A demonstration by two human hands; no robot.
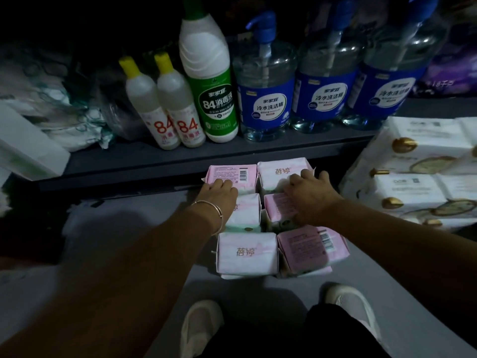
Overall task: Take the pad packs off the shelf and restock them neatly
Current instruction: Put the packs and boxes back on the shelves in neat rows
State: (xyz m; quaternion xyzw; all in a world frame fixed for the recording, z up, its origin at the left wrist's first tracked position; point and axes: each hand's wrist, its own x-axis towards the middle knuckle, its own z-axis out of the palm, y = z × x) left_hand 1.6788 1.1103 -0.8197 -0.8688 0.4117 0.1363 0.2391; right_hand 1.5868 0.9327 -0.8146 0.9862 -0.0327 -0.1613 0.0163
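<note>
Nearest the lens, at lower centre, two shoes [278, 321] are seen. Beyond them the pad packs [276, 215] are stacked on the floor in two columns running away toward the shelf [154, 161]. The left hand [219, 188] and right hand [311, 188] are laid flat on the far pair, fingers relaxed, equally near.

Left hand [219, 191] and right hand [311, 192] reaching forward, palms down, fingers extended

single head-worn wide-angle view, looking forward and steeply down, close over pink plastic-wrapped pad packs [246, 251] on grey floor [296, 293], dark grey metal shelf [154, 161] ahead
</note>
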